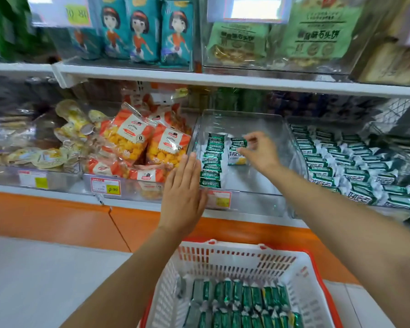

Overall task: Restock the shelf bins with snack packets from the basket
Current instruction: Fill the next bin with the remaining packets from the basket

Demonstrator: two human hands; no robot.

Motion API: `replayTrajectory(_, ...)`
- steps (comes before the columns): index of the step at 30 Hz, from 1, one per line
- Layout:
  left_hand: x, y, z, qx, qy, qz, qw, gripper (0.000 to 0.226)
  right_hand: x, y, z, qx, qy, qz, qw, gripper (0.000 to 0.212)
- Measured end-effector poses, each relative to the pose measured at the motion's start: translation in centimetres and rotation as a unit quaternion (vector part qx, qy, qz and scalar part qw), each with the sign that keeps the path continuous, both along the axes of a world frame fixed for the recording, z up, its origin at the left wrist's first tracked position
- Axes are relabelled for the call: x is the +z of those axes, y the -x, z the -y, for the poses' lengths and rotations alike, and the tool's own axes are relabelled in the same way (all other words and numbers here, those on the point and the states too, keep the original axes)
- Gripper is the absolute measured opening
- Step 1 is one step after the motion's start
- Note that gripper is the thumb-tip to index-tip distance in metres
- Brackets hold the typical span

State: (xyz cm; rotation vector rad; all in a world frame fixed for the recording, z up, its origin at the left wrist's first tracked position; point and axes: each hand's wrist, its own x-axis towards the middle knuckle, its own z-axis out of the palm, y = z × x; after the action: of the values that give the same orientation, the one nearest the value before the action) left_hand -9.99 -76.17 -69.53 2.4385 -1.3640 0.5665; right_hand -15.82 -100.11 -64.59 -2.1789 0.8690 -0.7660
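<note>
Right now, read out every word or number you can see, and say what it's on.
"Hollow": orange snack bag.
"石头饼": pale green bag, top right.
"好吃点": green packet.
Price tags and yellow sticker: numbers too blurred to read.

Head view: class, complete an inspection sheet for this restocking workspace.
Surface: white shelf; clear bin mostly bare.
Job's things: green packets in one row in the bin; more in white basket below.
Clutter: orange snack bags in the bin to the left.
Hands: left hand flat at bin's front corner; right hand pinches a green packet inside the bin.
Cables: nothing seen.
Surroundings: full bin at right; upper shelf of bagged snacks.
</note>
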Motion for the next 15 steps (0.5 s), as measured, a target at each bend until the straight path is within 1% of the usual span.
replayTrajectory(3,0.7,1.5,-1.3,0.005,-0.006,-0.013,1.0,0.062,1.1,1.9,-3.8,0.085,-0.027,0.072,0.993,0.023)
replayTrajectory(7,-0.1,3.6,-3.9,0.002,0.004,-0.02,1.0,0.057,1.4,5.1,-9.6,0.179,-0.06,0.1,0.977,0.015)
replayTrajectory(11,-2.8,5.3,-7.1,0.019,-0.007,-0.052,0.998,0.049,-0.9,8.0,-14.4,0.234,-0.087,0.063,0.966,0.01)
replayTrajectory(13,-4.9,5.8,-8.7,0.019,-0.037,-0.071,0.997,0.04,-3.2,8.9,-16.0,0.237,-0.111,0.042,0.964,0.007)
replayTrajectory(15,-7.3,6.1,-10.5,0.012,-0.082,-0.103,0.991,0.037,-6.1,9.7,-17.1,0.233,-0.139,0.008,0.963,0.005)
